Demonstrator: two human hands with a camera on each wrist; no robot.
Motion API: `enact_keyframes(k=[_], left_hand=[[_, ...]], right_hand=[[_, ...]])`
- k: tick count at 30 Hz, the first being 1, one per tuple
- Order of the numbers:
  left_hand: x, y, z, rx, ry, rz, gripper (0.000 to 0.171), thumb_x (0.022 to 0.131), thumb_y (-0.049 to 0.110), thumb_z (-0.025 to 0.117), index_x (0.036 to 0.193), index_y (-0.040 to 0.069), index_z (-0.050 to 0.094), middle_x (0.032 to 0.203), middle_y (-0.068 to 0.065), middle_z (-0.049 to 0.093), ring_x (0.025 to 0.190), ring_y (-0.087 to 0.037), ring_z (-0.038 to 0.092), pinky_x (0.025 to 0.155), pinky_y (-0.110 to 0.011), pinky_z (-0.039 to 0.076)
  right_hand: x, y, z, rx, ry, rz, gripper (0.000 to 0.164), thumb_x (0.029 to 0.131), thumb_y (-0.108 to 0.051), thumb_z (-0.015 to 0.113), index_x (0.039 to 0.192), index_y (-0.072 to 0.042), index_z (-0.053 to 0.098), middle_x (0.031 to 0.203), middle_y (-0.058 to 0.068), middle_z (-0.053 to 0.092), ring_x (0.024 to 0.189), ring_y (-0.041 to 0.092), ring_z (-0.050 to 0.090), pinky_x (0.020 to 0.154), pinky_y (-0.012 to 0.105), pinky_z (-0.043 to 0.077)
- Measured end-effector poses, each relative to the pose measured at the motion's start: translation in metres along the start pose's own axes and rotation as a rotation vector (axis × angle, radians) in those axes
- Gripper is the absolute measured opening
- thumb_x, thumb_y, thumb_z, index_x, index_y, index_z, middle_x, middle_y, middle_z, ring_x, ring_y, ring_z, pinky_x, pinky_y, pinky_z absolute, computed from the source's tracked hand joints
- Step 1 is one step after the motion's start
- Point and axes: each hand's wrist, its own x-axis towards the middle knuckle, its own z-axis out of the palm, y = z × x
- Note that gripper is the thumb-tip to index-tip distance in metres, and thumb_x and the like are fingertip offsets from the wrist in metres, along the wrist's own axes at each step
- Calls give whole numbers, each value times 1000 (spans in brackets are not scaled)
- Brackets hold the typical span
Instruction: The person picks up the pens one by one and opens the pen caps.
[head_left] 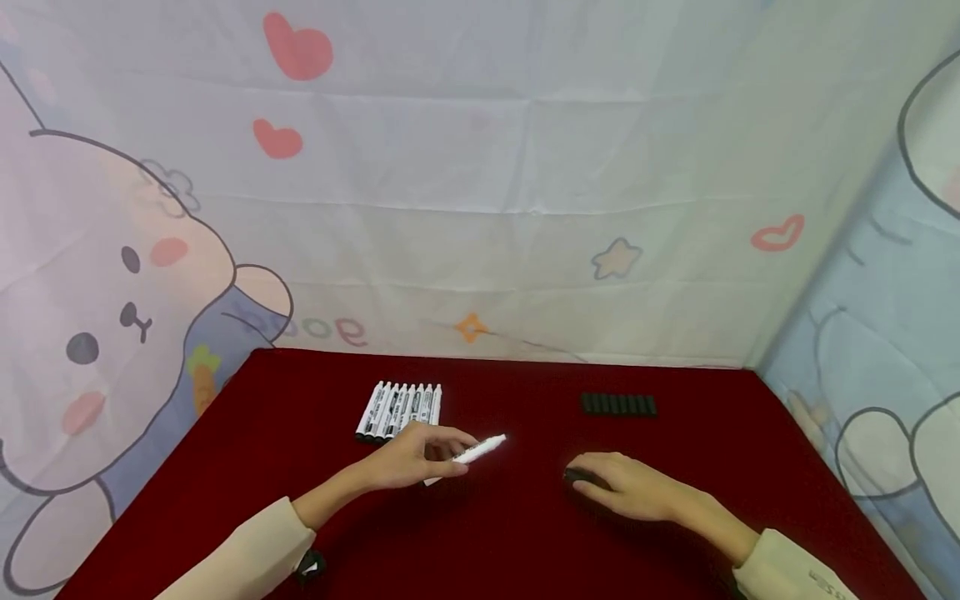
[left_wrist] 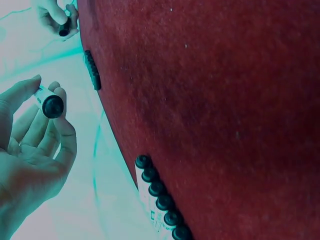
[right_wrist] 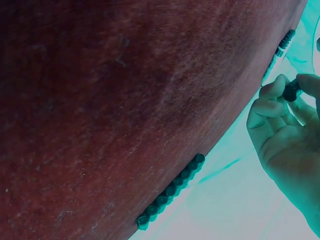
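Observation:
My left hand (head_left: 415, 457) pinches a white marker (head_left: 480, 450) between thumb and fingers, above the red table. Its narrower end points right and away in the head view; its black rear end (left_wrist: 53, 106) faces the left wrist camera. To the right, my right hand (head_left: 633, 486) pinches a small black marker cap (head_left: 577, 475), also seen in the right wrist view as a dark cap (right_wrist: 291, 91) between thumb and fingertips. The marker and the cap are apart. Behind the left hand, several white markers (head_left: 401, 408) lie side by side, black ends toward me.
A row of several black caps (head_left: 618, 405) lies at the back right of the red tablecloth (head_left: 495, 542). A small black object (head_left: 311, 566) shows beside the left sleeve. A printed curtain (head_left: 480, 167) hangs behind the table.

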Motion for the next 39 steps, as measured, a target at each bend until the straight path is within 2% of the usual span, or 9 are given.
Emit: enact_keyframes(k=[7, 16, 21, 26, 32, 39], left_hand=[[-6, -1, -7, -3, 48, -48, 33, 94, 20, 75, 125, 11, 72, 102, -6, 75, 82, -5, 68, 75, -25, 58], [-11, -7, -15, 4, 103, -29, 34, 93, 19, 76, 125, 9, 71, 97, -8, 73, 78, -5, 67, 67, -26, 58], [-16, -11, -22, 1, 140, -95, 38, 91, 25, 79, 126, 12, 71, 94, -5, 73, 81, -5, 65, 66, -24, 53], [-22, -18, -28, -1, 192, -141, 38, 91, 25, 79, 125, 11, 72, 102, -9, 73, 80, -6, 64, 64, -23, 50], [-28, -25, -39, -13, 244, -178, 39, 90, 23, 79, 125, 8, 71, 103, -13, 73, 80, -9, 66, 61, -23, 51], [-39, -35, -54, 1, 315, -269, 43, 91, 24, 79, 129, 7, 69, 100, -11, 72, 83, -14, 65, 63, -24, 51]], right_hand=[[0, 2, 0, -17, 9, -1, 38, 110, -36, 46, 131, -10, 63, 128, -4, 68, 118, 13, 65, 98, 36, 56], [-3, 5, -2, 7, -4, 4, 38, 110, -37, 46, 131, -10, 64, 127, -4, 69, 118, 13, 65, 98, 35, 56], [-4, 4, -2, 19, -2, -13, 35, 110, -34, 47, 129, -10, 65, 125, -3, 70, 116, 12, 66, 96, 35, 56], [-5, 4, -1, 35, -13, -15, 36, 110, -33, 47, 129, -9, 65, 125, -1, 70, 117, 14, 66, 96, 37, 56], [-5, 6, -2, 43, -17, -10, 34, 110, -33, 48, 128, -10, 65, 123, -3, 70, 115, 9, 65, 95, 33, 56], [-7, 7, -2, 49, -20, 3, 36, 110, -35, 47, 129, -10, 65, 124, -2, 70, 115, 9, 65, 96, 33, 56]])
